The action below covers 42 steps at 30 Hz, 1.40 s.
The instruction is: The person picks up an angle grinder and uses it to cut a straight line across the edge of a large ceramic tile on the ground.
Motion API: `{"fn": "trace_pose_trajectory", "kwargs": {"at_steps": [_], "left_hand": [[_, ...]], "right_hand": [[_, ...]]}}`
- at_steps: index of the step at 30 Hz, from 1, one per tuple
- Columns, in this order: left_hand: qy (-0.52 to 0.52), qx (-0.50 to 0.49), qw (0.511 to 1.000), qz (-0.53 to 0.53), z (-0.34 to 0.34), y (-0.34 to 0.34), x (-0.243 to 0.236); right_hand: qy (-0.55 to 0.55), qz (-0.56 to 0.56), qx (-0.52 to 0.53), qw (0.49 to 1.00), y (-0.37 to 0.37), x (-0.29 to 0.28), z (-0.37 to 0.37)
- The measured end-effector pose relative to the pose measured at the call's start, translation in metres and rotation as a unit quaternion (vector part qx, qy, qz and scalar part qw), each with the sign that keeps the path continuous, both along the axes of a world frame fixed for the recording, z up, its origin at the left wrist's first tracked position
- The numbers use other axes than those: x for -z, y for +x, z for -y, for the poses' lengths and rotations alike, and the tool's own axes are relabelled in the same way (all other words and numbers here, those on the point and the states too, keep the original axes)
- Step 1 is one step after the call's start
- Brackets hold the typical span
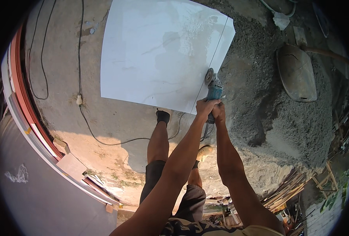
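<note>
A teal angle grinder point(215, 92) is held out in front of me in both hands. My left hand point(206, 107) is closed around its body from the left side. Against it on the right, my right hand point(219, 111) grips the rear of the body, its fingers partly hidden. The grinder's round disc point(209, 76) is over the dark straight line that runs along the right part of a large white tile point(143, 59). Whether the disc touches the surface cannot be made out. Faint grey veins and a dusty or damp patch mark the tile.
A shovel point(296, 72) lies on a heap of grey sand point(261, 102) to the right. The power cord point(115, 144) with a pale connector point(79, 100) crosses the concrete at left. Wood strips point(286, 190) are piled at lower right. My feet stand near the tile's front edge.
</note>
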<state>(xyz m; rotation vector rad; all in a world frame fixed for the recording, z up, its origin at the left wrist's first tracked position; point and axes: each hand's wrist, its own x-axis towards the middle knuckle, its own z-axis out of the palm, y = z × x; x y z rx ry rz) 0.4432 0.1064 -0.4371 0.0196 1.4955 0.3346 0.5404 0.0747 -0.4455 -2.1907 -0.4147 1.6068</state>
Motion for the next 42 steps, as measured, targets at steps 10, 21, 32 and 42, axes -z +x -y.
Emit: {"fn": "trace_pose_trajectory", "kwargs": {"at_steps": [10,21,32,42], "left_hand": [[0.013,-0.01,1.0,0.013,0.005,0.001,-0.005],[-0.007,-0.023,1.0,0.016,0.024,0.009,-0.007],[-0.022,-0.015,1.0,0.015,0.061,-0.002,-0.004],[-0.017,-0.014,1.0,0.0,0.05,0.0,-0.008]], "right_hand": [[0.015,0.009,-0.018,1.0,0.005,0.008,0.013],[0.006,0.039,-0.033,0.999,0.019,0.024,0.049],[-0.038,0.045,-0.062,0.996,0.001,0.009,0.069],[0.002,0.03,-0.05,0.998,0.003,0.007,0.062]]}}
